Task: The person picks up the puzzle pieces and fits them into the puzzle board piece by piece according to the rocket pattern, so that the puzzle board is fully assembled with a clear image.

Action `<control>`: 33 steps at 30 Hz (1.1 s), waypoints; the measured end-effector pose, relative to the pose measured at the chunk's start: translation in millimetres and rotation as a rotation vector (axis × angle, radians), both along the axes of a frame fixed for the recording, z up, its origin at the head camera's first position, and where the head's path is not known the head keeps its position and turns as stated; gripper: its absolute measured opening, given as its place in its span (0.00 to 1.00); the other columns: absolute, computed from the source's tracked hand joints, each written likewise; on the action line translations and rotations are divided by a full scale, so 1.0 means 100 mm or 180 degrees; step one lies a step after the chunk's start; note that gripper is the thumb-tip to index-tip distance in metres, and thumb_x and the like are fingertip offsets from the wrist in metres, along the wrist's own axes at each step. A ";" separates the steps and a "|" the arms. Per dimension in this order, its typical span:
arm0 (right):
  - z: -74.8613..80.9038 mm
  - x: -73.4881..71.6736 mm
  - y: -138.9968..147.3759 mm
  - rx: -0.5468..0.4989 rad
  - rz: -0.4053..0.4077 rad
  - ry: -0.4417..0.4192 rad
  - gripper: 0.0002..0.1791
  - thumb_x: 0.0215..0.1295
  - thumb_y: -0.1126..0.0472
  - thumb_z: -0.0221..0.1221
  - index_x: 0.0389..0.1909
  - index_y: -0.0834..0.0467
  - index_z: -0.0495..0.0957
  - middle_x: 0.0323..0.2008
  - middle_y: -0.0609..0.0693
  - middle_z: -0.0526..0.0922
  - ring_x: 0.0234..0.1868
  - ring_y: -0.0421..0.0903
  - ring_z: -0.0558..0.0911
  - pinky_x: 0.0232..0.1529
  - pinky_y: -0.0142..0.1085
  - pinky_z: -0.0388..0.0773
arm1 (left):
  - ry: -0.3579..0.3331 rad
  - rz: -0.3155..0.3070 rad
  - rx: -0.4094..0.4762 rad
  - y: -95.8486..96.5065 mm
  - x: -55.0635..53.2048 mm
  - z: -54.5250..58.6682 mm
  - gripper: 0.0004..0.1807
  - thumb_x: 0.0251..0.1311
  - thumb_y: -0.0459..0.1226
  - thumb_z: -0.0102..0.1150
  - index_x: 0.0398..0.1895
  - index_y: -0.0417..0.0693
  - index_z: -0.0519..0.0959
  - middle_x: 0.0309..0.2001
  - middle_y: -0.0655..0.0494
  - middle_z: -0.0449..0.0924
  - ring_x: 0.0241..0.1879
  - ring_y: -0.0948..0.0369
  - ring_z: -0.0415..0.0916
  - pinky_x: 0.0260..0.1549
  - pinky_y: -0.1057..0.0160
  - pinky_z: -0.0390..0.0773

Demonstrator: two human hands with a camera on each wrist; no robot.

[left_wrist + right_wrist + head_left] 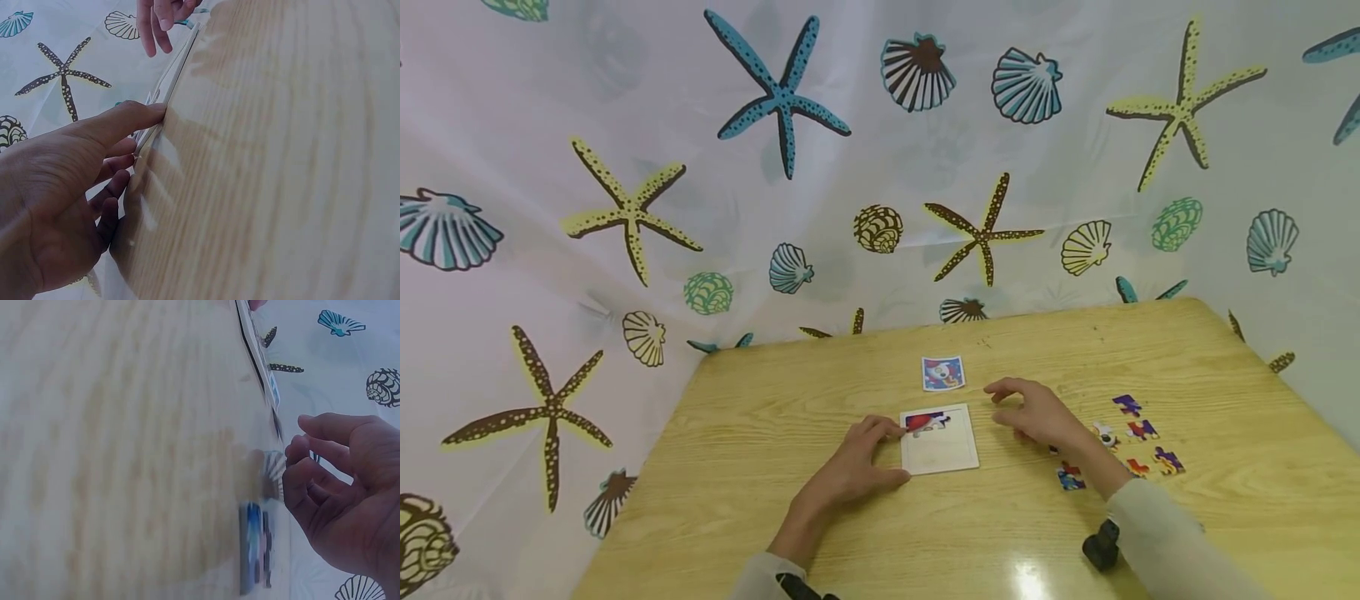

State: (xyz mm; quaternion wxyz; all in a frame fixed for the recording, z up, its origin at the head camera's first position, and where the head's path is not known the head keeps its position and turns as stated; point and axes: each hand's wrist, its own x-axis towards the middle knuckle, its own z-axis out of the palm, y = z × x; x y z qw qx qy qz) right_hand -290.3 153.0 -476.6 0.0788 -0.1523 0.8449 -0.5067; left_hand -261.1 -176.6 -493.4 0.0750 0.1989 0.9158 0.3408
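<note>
A white square puzzle board (942, 454) lies on the wooden table, with a few joined jigsaw pieces (925, 422) along its top part showing red and purple. My left hand (863, 462) holds the board at its left side, thumb at the lower left corner and fingers along the left edge. In the left wrist view the thumb of that hand (69, 181) lies against the board's thin edge (178, 69). Right of the board, my right hand (1037, 412) hovers with loosely bent fingers and nothing between thumb and fingertips. Its palm (350, 506) shows in the right wrist view.
Several loose jigsaw pieces (1142, 429) lie on the right, some partly hidden behind the right forearm. Beyond the board is a small picture card (943, 374) of the puzzle design. A cloth (850, 158) with starfish and shells hangs behind the table (775, 392).
</note>
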 end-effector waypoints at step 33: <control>0.00 0.08 0.78 0.0206 -0.0220 0.0102 0.26 0.74 0.64 0.59 0.70 0.66 0.71 0.62 0.69 0.76 0.12 0.40 0.64 0.14 0.35 0.66 | 0.0063 -0.0005 0.0073 0.00 -0.01 -0.01 0.30 0.56 0.44 0.76 0.62 0.50 0.79 0.65 0.55 0.71 0.71 0.48 0.62 0.70 0.41 0.64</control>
